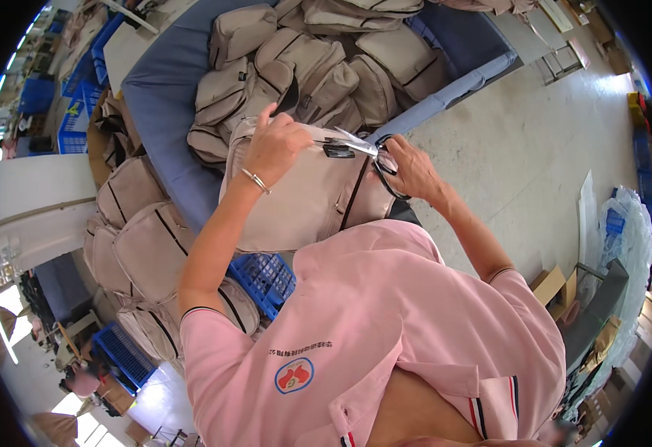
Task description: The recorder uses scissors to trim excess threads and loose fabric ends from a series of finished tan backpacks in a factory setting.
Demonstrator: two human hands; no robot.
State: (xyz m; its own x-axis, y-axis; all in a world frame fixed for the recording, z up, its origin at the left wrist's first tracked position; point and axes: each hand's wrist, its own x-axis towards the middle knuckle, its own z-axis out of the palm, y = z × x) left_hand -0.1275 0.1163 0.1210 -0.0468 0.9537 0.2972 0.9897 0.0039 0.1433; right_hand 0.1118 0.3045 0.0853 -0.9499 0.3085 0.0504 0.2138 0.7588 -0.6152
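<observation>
Left hand (pixel 276 144) touches one bag (pixel 288 201); right hand (pixel 413 170) holds one pair of scissors (pixel 363 146).

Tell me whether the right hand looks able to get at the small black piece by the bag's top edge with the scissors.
Probably yes: the right hand holds the scissors with the blades pointing toward the black piece, and nothing visible blocks the way.
</observation>
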